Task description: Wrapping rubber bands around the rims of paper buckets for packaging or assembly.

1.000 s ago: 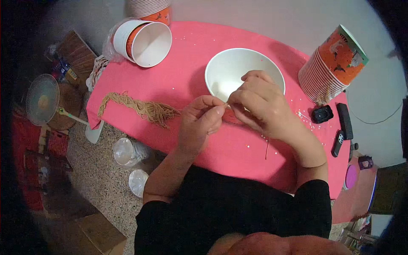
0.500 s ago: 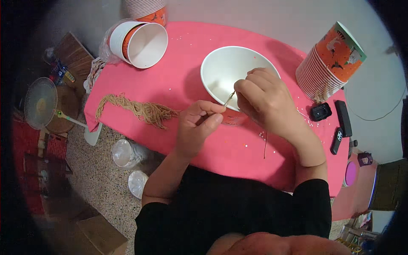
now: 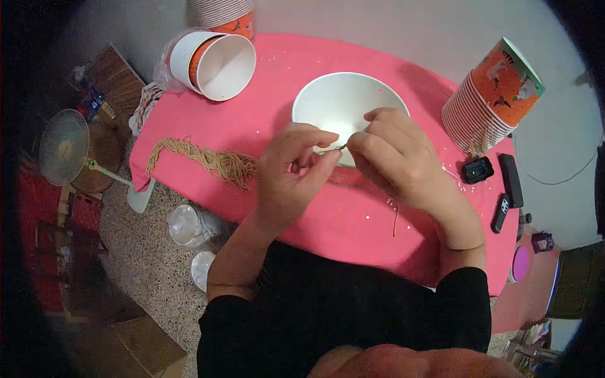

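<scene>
Looks like the threading step: left hand (image 3: pixel 293 170) and right hand (image 3: pixel 394 157) both pinch one thin tan string (image 3: pixel 336 148) between fingertips, right at the near rim of the white bowl (image 3: pixel 334 101). Next move likely needs a steady pull, fine grip. Spare string bundle (image 3: pixel 208 160) lies just left of the left hand.

Matt paper bowl (image 3: pixel 334 101), pink cloth (image 3: pixel 277 82)

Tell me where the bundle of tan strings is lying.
In the head view the bundle of tan strings lies on the pink table at its left side, just left of the left hand.
</scene>
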### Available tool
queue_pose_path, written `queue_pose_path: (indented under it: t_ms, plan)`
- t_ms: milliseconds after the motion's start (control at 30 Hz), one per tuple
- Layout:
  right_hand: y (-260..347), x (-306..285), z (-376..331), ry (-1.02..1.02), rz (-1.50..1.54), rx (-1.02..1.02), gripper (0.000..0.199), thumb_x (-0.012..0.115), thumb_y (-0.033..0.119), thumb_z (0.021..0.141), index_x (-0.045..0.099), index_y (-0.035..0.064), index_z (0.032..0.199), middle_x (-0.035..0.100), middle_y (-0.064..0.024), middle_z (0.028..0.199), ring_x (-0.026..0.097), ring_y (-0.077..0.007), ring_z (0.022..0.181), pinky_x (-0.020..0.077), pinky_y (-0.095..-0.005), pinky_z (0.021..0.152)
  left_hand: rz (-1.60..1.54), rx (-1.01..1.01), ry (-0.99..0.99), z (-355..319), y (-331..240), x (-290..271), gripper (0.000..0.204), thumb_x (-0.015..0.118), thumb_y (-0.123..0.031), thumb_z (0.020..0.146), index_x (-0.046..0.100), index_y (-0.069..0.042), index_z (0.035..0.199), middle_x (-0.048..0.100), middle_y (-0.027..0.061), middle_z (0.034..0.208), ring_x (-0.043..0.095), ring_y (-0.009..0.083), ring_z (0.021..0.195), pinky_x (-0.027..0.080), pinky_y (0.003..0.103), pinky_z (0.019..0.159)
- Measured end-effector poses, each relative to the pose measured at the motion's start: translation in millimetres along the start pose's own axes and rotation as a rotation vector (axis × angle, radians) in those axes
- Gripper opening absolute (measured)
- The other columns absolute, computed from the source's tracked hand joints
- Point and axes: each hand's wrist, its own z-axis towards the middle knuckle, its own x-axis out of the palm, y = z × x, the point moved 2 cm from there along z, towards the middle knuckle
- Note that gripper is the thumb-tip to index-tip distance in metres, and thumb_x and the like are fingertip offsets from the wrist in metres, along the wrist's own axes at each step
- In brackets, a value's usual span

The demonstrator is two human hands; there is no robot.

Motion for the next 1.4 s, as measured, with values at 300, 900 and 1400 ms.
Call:
queue_pose_path:
  t_ms: [300, 900, 1400]
  plan:
    - [1, 0, -1, 0.029, -0.072, -0.083, 0.023, 0.062, 0.014, 0.068, 0.057, 0.0017, 0.087, 0.05, -0.0084, 0.076, 0.056, -0.0268, 0.076, 0.0483, -0.0383, 0.073, 0.107, 0.045, 0.089, 5, -6, -4, 0.016, 0.068, 0.004, 0.074, 0.062, -0.005, 0.085, 0.058, 0.0031, 0.082, 0.052, 0.0112, 0.066, 0.041, 0.024, 0.057]
    - [-18, -29, 0, -0.142, -0.225, -0.013, 0.022, 0.062, 0.009, 0.068, 0.056, 0.0044, 0.089, 0.054, -0.0074, 0.076, 0.057, -0.0248, 0.071, 0.048, -0.0372, 0.068, 0.347, 0.22, 0.027, -9, 24, -25, 0.021, 0.069, 0.0, 0.073, 0.064, -0.004, 0.093, 0.06, 0.0083, 0.095, 0.059, 0.0242, 0.083, 0.048, 0.034, 0.071]
    - [-4, -45, -6, 0.044, 1.037, 0.544, 0.007, 0.066, -0.003, 0.076, 0.061, -0.0015, 0.08, 0.063, -0.0085, 0.076, 0.058, -0.0155, 0.069, 0.0458, -0.0289, 0.063, 0.26, 0.036, 0.071, 6, 31, -6, 0.02, 0.066, -0.008, 0.083, 0.059, -0.001, 0.1, 0.059, 0.0087, 0.079, 0.059, 0.0184, 0.065, 0.047, 0.031, 0.058]
